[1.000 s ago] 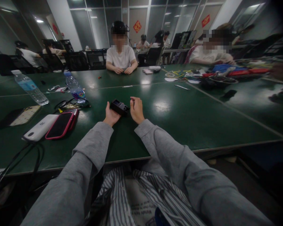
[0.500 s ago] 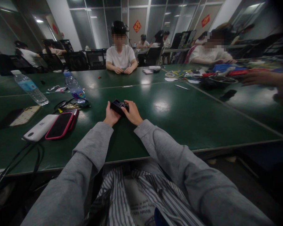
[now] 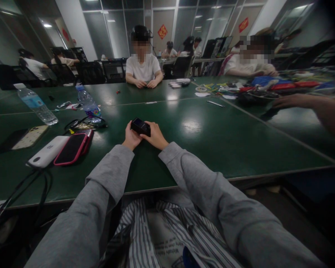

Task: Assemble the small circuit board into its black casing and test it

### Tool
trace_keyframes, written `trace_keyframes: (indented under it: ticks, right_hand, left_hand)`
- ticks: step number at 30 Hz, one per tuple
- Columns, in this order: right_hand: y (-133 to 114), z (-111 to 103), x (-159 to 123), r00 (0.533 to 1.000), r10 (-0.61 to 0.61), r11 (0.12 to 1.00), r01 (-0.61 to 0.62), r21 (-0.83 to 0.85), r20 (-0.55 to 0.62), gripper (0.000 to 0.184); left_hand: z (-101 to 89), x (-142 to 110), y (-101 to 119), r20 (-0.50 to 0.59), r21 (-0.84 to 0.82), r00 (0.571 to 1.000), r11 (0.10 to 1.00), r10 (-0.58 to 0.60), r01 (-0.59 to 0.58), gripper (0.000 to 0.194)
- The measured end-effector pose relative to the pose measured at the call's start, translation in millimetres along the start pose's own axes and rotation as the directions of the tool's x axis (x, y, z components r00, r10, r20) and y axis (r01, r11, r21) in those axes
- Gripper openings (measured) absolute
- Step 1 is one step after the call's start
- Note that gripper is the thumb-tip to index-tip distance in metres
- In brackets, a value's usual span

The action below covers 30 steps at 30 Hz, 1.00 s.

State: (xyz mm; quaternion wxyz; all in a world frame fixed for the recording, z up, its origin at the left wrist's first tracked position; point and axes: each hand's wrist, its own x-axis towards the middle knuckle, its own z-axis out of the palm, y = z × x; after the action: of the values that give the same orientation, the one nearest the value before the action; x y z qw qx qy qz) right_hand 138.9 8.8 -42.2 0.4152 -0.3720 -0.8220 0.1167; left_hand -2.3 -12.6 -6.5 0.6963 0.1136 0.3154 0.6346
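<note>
The small black device [image 3: 140, 126] is held between the two hands, above the near part of the green tabletop [image 3: 206, 149], with a darker, screen-like patch on its upper face. It lies slantwise, its far end toward the left and its near end toward the right. The left hand [image 3: 131, 137] cradles it from the left and from below, thumb up along the left end, so this grip is closed around that side of the device. The right hand [image 3: 156, 137] is clamped on the right end, fingers over the far corner and thumb along the near edge; the two hands meet or nearly meet beneath the near side, though the exact contact is too small to tell. To the left, a tangle of black cable [image 3: 85, 122] lies near a blue-capped bottle [image 3: 88, 104], which is tilted in view. Nearer the person are a pink-rimmed phone [image 3: 71, 149] and, just beside it, a white case-like object [image 3: 48, 152]. Farther left lie a patterned phone [image 3: 30, 137] and a white-capped bottle [image 3: 36, 103]. Across the tabletop sits a person in a white shirt [image 3: 143, 69], both hands together at the edge. On the right, another person's blurred arm [image 3: 309, 102] reaches in near a heap of coloured items [image 3: 270, 83].
</note>
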Motion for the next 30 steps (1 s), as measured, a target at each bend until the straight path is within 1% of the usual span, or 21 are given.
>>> trace_keyframes:
  ticks: [4, 9, 13, 18, 22, 27, 30]
  right_hand:
    - [0.8, 0.6, 0.3, 1.000, -0.007, 1.000, 0.007, 0.017, 0.005, 0.063]
    - [0.9, 0.1, 0.7, 1.000, -0.015, 0.998, 0.014, 0.059, 0.020, 0.064]
    - [2.4, 0.4, 1.2, 0.999, -0.022, 0.996, 0.019, 0.091, 0.030, 0.064]
    - [4.7, 1.8, 1.2, 0.999, -0.014, 0.995, 0.010, 0.102, 0.038, 0.065]
    - [5.3, 2.3, 0.9, 0.999, -0.014, 0.994, 0.011, 0.109, 0.033, 0.066]
    - [4.8, 1.5, 1.0, 1.000, -0.028, 0.993, 0.026, 0.112, 0.013, 0.067]
    - [5.4, 2.4, 1.3, 1.000, -0.028, 0.993, 0.027, 0.115, 0.009, 0.064]
  left_hand:
    - [0.5, -1.9, 1.6, -0.003, -0.022, 1.000, 1.000, 0.009, -0.009, 0.037]
    - [-3.6, 0.3, 3.3, 0.024, 0.000, 1.000, 1.000, 0.000, 0.000, 0.038]
    - [-7.1, 5.4, 2.6, 0.016, 0.009, 1.000, 1.000, 0.007, -0.007, 0.037]
    - [-5.5, 5.4, 1.0, 0.023, -0.004, 1.000, 1.000, 0.013, -0.013, 0.036]
    - [-4.2, 3.2, 1.0, 0.020, -0.003, 1.000, 1.000, 0.004, -0.004, 0.035]
    - [-5.3, 4.2, 1.2, -0.012, -0.008, 1.000, 1.000, -0.002, 0.002, 0.033]
    - [-5.4, 5.3, 0.9, 0.002, -0.032, 1.000, 0.999, 0.003, -0.003, 0.032]
